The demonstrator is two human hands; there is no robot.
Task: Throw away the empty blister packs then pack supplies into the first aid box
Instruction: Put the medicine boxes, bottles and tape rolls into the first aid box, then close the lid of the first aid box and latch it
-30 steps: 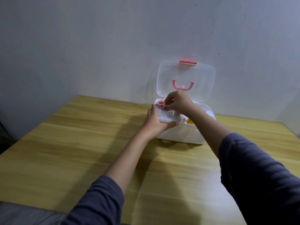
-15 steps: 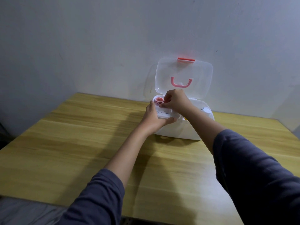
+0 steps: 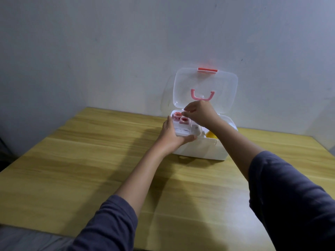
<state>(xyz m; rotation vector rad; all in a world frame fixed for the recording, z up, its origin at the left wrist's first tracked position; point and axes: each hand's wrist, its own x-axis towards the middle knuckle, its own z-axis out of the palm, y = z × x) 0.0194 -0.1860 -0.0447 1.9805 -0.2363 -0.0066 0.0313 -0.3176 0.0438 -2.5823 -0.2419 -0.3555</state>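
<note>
The white first aid box (image 3: 203, 151) stands open at the table's far side, its clear lid (image 3: 223, 87) with a pink handle leaning back against the wall. My left hand (image 3: 170, 136) grips the front left corner of a white inner tray (image 3: 183, 132) sitting in the box's top. Two pink-and-white tape rolls (image 3: 181, 118) lie in the tray's back left part. My right hand (image 3: 199, 113) hovers just right of them, fingers pinched together; whether anything is between the fingers is hidden. Something yellow (image 3: 211, 135) shows inside the box under my right wrist.
The wooden table (image 3: 90, 169) meets a pale wall right behind the box. Its left edge runs diagonally and its near edge lies at the bottom of the view. A grey surface (image 3: 27, 240) shows below the near edge.
My right hand has lifted slightly back and right, uncovering a second tape roll in the tray. My left hand keeps its hold on the tray's corner.
</note>
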